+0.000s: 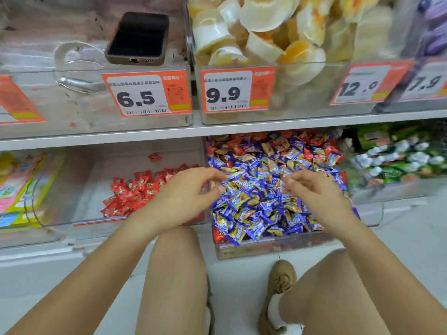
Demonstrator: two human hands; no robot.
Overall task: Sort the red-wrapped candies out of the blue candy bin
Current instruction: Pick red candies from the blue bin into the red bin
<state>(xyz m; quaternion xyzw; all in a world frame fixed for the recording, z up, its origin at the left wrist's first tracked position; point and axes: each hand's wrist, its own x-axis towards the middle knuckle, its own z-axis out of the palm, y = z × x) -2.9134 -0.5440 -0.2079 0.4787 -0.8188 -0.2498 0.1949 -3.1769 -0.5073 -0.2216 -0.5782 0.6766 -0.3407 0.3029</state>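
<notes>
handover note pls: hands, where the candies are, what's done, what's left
Left hand: above the wall between the two bins, fingers loosely curled, holding nothing visible.
Right hand: above the blue bin, fingers relaxed, apparently empty.
Done: a pile of red candies sits in the left bin, plus one stray red further back.
Left: reds are still mixed among the blue candies, mostly along the back, one at the front left corner. Pick those and move them left.
</notes>
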